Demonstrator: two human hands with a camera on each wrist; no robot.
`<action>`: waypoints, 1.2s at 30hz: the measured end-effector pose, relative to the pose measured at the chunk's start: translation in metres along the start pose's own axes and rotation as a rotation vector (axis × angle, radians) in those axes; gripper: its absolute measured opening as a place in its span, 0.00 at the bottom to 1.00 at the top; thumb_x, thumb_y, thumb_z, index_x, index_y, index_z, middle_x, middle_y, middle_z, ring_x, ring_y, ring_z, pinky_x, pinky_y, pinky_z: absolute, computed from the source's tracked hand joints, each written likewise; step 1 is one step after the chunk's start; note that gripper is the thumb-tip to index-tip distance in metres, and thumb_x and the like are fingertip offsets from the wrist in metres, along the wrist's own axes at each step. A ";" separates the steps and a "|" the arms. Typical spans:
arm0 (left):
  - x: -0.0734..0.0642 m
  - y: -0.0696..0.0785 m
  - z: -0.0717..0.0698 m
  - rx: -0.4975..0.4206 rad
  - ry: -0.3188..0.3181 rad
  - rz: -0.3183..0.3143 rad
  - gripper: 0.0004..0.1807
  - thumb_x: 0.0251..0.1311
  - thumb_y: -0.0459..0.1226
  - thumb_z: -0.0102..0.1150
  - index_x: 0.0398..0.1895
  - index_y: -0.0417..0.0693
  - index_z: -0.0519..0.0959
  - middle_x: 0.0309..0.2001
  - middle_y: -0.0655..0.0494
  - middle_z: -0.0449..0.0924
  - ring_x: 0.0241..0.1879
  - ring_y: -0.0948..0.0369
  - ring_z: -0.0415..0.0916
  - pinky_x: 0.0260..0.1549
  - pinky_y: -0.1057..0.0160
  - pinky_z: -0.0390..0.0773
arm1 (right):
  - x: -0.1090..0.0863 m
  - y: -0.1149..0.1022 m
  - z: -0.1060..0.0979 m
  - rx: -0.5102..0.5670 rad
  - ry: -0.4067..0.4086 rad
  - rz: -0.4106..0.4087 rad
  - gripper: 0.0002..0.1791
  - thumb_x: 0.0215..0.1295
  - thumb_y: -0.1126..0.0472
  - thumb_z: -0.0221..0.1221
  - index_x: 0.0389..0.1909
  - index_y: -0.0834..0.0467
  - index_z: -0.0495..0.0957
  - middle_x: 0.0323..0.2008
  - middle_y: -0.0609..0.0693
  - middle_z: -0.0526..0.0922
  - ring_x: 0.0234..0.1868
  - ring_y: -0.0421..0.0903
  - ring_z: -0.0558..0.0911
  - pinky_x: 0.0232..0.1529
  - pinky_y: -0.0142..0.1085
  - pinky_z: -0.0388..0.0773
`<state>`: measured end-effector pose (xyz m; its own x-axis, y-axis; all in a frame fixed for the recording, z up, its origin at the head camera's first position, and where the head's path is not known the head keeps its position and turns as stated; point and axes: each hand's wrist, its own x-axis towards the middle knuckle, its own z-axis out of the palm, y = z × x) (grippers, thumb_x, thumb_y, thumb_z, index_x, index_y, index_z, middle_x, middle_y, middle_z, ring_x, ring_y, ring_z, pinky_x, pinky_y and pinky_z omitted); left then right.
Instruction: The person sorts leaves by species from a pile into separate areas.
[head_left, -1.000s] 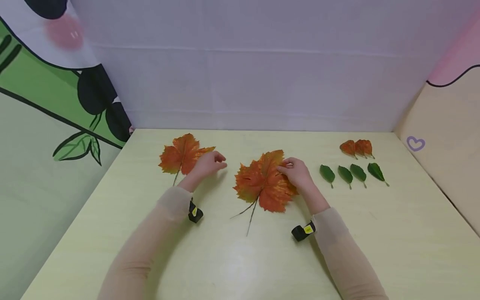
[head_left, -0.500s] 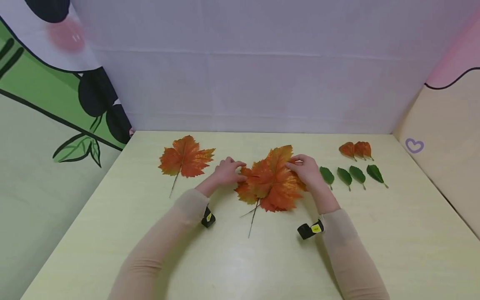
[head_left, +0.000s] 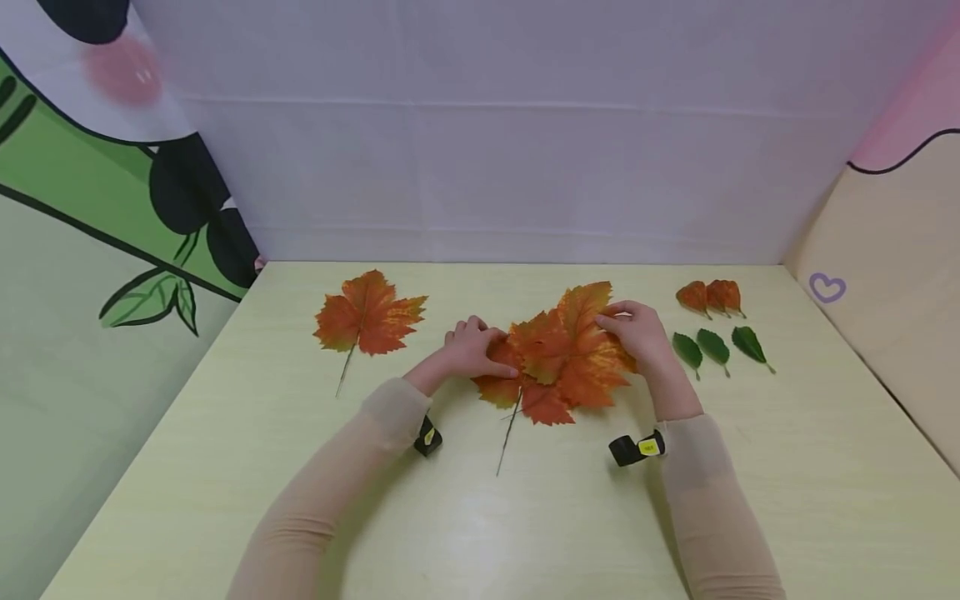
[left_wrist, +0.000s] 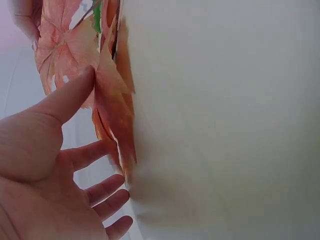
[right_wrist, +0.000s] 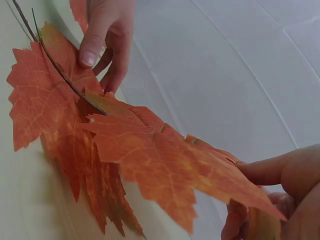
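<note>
Two orange artificial maple leaves overlap at the middle of the table. My right hand (head_left: 640,335) pinches the right edge of the upper maple leaf (right_wrist: 160,150), which is raised and tilted over the lower one. At the left, my left hand (head_left: 471,350) holds the edge of the lower maple leaf (head_left: 546,406), thumb on its face and index finger behind it in the left wrist view. The lower leaf's thin dark stem (head_left: 510,433) points toward the front. Part of the lower leaf is hidden under the upper one.
A third maple leaf (head_left: 369,315) lies on the table (head_left: 480,533) at the back left. At the right are a row of small green leaves (head_left: 713,346), partly hidden by my right hand, and small orange-brown leaves (head_left: 692,296) behind them. A pale cloth (head_left: 480,183) hangs behind.
My left hand has moved right from near the third leaf to the lower leaf's edge. My right hand has shifted right with the upper leaf, spreading the two apart.
</note>
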<state>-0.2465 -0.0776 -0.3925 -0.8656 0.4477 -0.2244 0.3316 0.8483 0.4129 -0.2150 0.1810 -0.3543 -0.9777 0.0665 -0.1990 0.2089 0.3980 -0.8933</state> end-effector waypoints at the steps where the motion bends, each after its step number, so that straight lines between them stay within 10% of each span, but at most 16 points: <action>1: 0.000 0.001 0.000 0.008 0.006 0.000 0.39 0.46 0.59 0.61 0.62 0.54 0.67 0.56 0.45 0.59 0.54 0.49 0.55 0.50 0.50 0.58 | 0.000 0.000 -0.001 0.001 0.000 0.004 0.21 0.64 0.58 0.53 0.54 0.65 0.68 0.36 0.51 0.76 0.24 0.35 0.73 0.26 0.28 0.72; 11: 0.001 -0.002 -0.001 -0.020 0.054 -0.003 0.28 0.49 0.51 0.64 0.53 0.52 0.74 0.52 0.47 0.64 0.52 0.50 0.60 0.51 0.49 0.59 | -0.002 -0.002 -0.008 -0.001 0.010 0.036 0.22 0.65 0.57 0.52 0.57 0.64 0.67 0.41 0.54 0.75 0.26 0.37 0.74 0.27 0.28 0.72; 26: -0.008 -0.015 -0.003 -0.303 0.054 -0.032 0.16 0.49 0.40 0.66 0.39 0.44 0.76 0.36 0.51 0.75 0.34 0.57 0.69 0.34 0.64 0.70 | 0.000 0.002 -0.001 0.000 0.008 0.050 0.21 0.64 0.59 0.53 0.55 0.65 0.68 0.37 0.51 0.74 0.23 0.35 0.72 0.25 0.28 0.71; 36: -0.008 -0.022 -0.009 -0.401 0.052 -0.042 0.14 0.53 0.41 0.63 0.40 0.44 0.75 0.43 0.51 0.76 0.41 0.56 0.69 0.40 0.61 0.70 | -0.001 0.002 0.002 -0.014 0.014 0.018 0.21 0.64 0.59 0.53 0.54 0.66 0.68 0.38 0.54 0.75 0.25 0.36 0.72 0.26 0.28 0.71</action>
<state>-0.2501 -0.1026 -0.3918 -0.8966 0.3913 -0.2075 0.1318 0.6831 0.7184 -0.2140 0.1804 -0.3567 -0.9741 0.0860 -0.2091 0.2259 0.4095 -0.8839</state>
